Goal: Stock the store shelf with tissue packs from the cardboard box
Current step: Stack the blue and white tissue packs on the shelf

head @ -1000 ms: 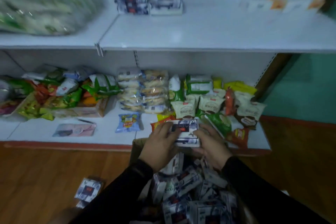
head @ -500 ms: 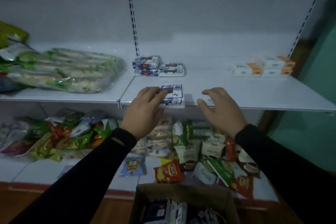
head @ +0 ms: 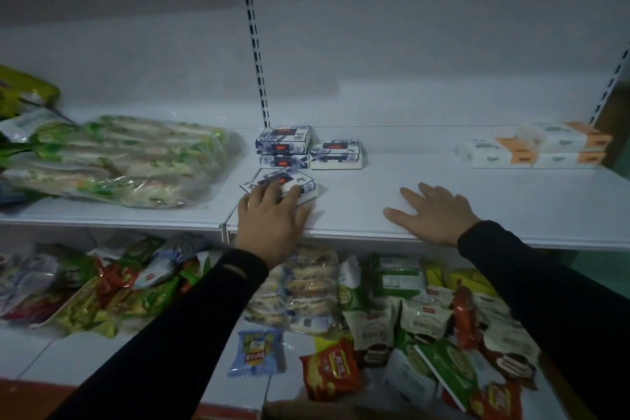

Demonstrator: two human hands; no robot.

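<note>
A blue-and-white tissue pack [head: 272, 178] lies on the white shelf [head: 443, 181] near its front edge. My left hand [head: 272, 222] rests on the pack's near side, fingers spread over it. Behind it stand a stack of two tissue packs [head: 284, 146] and a single tissue pack [head: 335, 154] to their right. My right hand [head: 431, 213] lies flat and open on the shelf, holding nothing. The top rim of the cardboard box [head: 341, 411] shows at the bottom edge.
A large bag of green-and-white packets [head: 129, 160] fills the shelf's left part. White and orange tissue packs [head: 531, 148] sit at the far right. The lower shelf [head: 85, 361] holds several snack bags.
Both hands lifted a tissue pack from the box up to the shelf. The pack now lies further back on the shelf under my left hand, and my right hand has come down flat.
</note>
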